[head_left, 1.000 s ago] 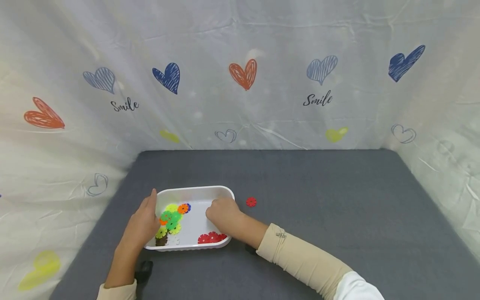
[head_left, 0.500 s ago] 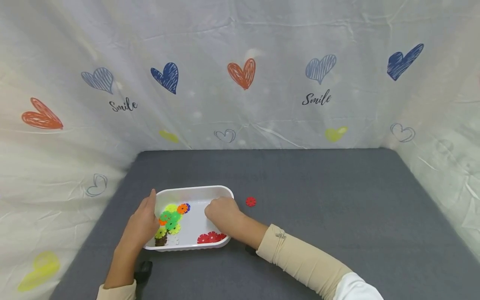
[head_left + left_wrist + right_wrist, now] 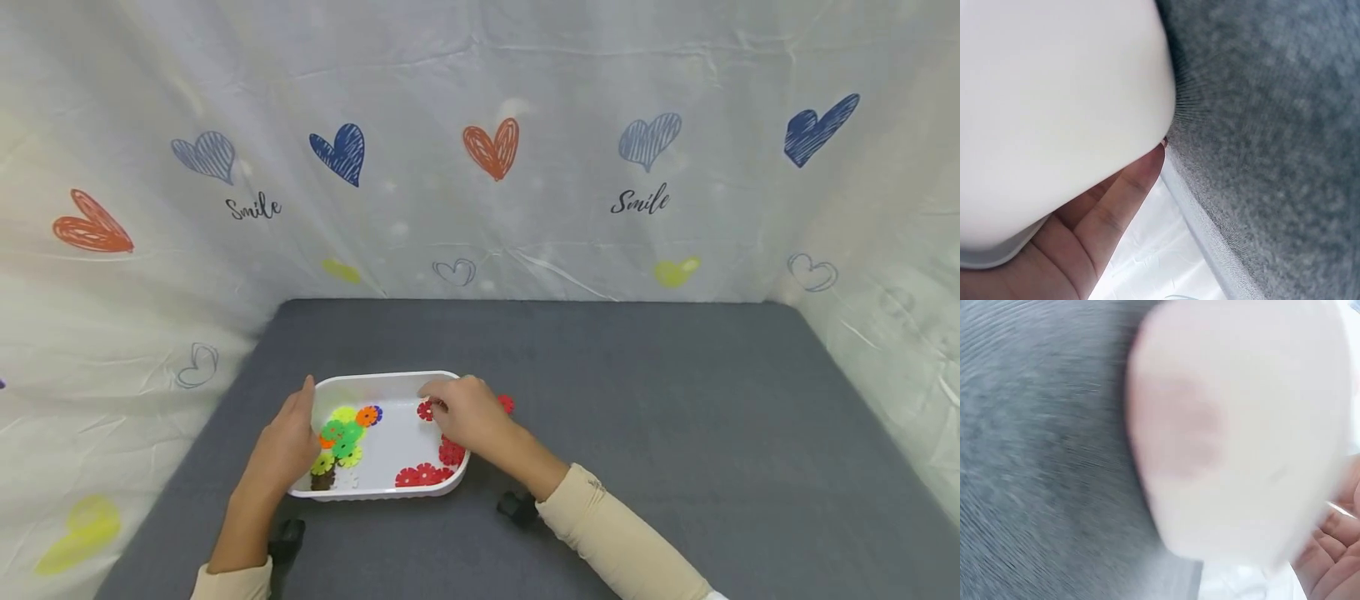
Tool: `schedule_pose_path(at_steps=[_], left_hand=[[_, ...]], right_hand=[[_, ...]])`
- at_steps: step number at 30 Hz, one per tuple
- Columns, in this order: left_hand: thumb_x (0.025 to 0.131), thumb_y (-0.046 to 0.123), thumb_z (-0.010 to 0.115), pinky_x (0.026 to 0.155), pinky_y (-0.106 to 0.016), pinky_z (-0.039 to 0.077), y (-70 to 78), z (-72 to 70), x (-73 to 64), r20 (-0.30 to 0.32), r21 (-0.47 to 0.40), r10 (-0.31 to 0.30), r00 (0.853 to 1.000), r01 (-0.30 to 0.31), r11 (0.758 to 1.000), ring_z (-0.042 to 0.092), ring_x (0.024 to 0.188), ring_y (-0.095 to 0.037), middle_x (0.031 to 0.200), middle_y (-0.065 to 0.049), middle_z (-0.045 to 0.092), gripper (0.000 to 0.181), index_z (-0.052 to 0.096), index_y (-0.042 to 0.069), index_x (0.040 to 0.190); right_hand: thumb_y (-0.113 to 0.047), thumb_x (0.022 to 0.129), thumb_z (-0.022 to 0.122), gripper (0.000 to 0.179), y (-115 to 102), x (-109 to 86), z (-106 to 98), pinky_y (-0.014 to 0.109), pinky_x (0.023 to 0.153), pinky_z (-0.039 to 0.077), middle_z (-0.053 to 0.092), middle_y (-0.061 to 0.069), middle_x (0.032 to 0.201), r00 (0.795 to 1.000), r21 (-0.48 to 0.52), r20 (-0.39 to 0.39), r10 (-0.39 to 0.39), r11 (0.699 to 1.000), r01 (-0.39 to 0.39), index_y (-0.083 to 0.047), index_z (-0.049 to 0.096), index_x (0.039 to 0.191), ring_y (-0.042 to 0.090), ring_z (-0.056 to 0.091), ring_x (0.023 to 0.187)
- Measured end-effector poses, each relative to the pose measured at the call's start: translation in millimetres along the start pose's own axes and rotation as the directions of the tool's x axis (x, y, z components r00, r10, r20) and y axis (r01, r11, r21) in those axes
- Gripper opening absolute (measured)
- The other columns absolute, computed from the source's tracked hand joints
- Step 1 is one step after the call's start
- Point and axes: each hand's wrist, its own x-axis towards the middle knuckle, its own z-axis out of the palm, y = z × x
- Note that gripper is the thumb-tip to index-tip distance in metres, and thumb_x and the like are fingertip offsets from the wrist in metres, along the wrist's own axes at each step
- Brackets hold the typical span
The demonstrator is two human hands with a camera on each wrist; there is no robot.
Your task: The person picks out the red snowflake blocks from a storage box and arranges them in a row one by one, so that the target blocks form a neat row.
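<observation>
A shallow white tray (image 3: pixel 382 497) sits left of centre on the table. At its left end my left hand (image 3: pixel 283 450) holds the wall; in the left wrist view the fingers (image 3: pixel 1125 194) lie along its outer side. Several green, yellow and orange notched discs (image 3: pixel 343 437), with brown and white ones, lie at the tray's left. Red notched discs (image 3: pixel 423 475) lie along the front right, with more red discs (image 3: pixel 452 452) by the right wall. Over the right rim is my right hand (image 3: pixel 472 412), fingers loosely bent, just above a red disc (image 3: pixel 425 410). Its fingertips are partly hidden.
Another red disc (image 3: pixel 507 403) lies on the grey table (image 3: pixel 637 417), right of the tray and partly behind my hand. Black objects (image 3: pixel 517 507) show beneath both wrists. A pale curtain (image 3: pixel 555 225) with printed hearts hangs behind the table.
My right hand has risen and shifted right from deep inside the tray, uncovering red discs at its right side. The left hand has stayed at the tray's left end.
</observation>
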Motion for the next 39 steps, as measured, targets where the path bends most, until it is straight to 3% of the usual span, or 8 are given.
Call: schedule_pose_path(at_steps=[2, 5, 9, 18, 28, 30, 39], left_hand=[[0.088, -0.009, 0.049, 0.093, -0.065, 0.044, 0.4, 0.1, 0.2, 0.001, -0.001, 0.001, 1.000, -0.001, 1.000, 0.051, 0.115, -0.051, 0.146, -0.037, 0.034, 0.074, 0.015, -0.013, 0.154], [0.089, -0.009, 0.049, 0.094, -0.065, 0.043, 1.2, 0.0, 0.6, 0.007, -0.004, -0.003, 1.000, 0.004, 1.000, 0.051, 0.116, -0.052, 0.146, -0.037, 0.034, 0.074, 0.014, -0.012, 0.154], [0.090, -0.008, 0.050, 0.095, -0.065, 0.043, 1.3, 0.1, 0.0, 0.011, -0.007, -0.009, 1.000, 0.009, 1.000, 0.050, 0.117, -0.052, 0.146, -0.037, 0.034, 0.074, 0.014, -0.012, 0.155], [0.090, -0.008, 0.046, 0.097, -0.066, 0.041, 0.5, 0.5, -1.1, 0.011, -0.012, -0.002, 1.000, 0.002, 1.000, 0.047, 0.121, -0.054, 0.146, -0.038, 0.034, 0.072, 0.014, -0.012, 0.154], [0.089, -0.008, 0.049, 0.095, -0.067, 0.041, 0.8, -1.6, 1.1, 0.022, -0.014, -0.005, 1.000, 0.005, 1.000, 0.048, 0.119, -0.053, 0.145, -0.038, 0.034, 0.076, 0.012, -0.011, 0.155], [0.090, -0.008, 0.049, 0.096, -0.067, 0.041, 1.3, -2.1, 0.9, 0.025, -0.014, -0.010, 1.000, 0.011, 1.000, 0.048, 0.119, -0.053, 0.146, -0.038, 0.033, 0.075, 0.012, -0.011, 0.155], [0.089, -0.008, 0.048, 0.095, -0.067, 0.041, 1.2, -1.3, -0.6, 0.010, -0.019, -0.009, 1.000, 0.009, 1.000, 0.048, 0.120, -0.053, 0.146, -0.038, 0.034, 0.075, 0.013, -0.011, 0.155]], right_hand=[[0.000, 0.089, 0.070, 0.018, 7, -2.7, -10, 0.019, 0.059, 0.048, 0.073, 0.000, 0.084, 0.997, 0.151, -0.064, 0.035, 0.988, -0.025, -0.007, 0.078, 0.103, 0.007, 0.057, 0.064], [0.000, 0.088, 0.072, 0.014, 20, -8.1, -24, 0.022, 0.065, 0.053, 0.074, 0.000, 0.086, 0.985, 0.308, -0.114, 0.133, 0.947, -0.092, -0.007, 0.079, 0.098, 0.006, 0.062, 0.072], [-0.004, 0.087, 0.075, 0.011, 39, -16.2, -38, 0.028, 0.063, 0.055, 0.074, 0.000, 0.086, 0.954, 0.395, -0.098, 0.283, 0.891, -0.224, -0.010, 0.080, 0.095, 0.010, 0.065, 0.072], [-0.001, 0.085, 0.075, 0.009, 83, -29.4, -55, 0.031, 0.060, 0.057, 0.073, 0.004, 0.082, 0.887, 0.402, 0.026, 0.461, 0.808, -0.431, -0.005, 0.079, 0.092, 0.021, 0.070, 0.065], [0.002, 0.085, 0.073, 0.007, 105, -39.6, -59, 0.032, 0.059, 0.057, 0.071, 0.004, 0.075, 0.806, 0.262, 0.159, 0.569, 0.763, -0.591, -0.003, 0.077, 0.089, 0.019, 0.068, 0.060], [0.002, 0.085, 0.072, 0.008, 105, -39.9, -58, 0.031, 0.058, 0.056, 0.071, 0.004, 0.074, 0.804, 0.249, 0.169, 0.571, 0.764, -0.595, -0.003, 0.076, 0.088, 0.018, 0.068, 0.060], [0.008, 0.084, 0.064, 0.014, 105, -40.3, -55, 0.031, 0.056, 0.055, 0.071, 0.005, 0.074, 0.825, 0.242, 0.178, 0.536, 0.789, -0.565, 0.000, 0.075, 0.088, 0.017, 0.066, 0.059]])
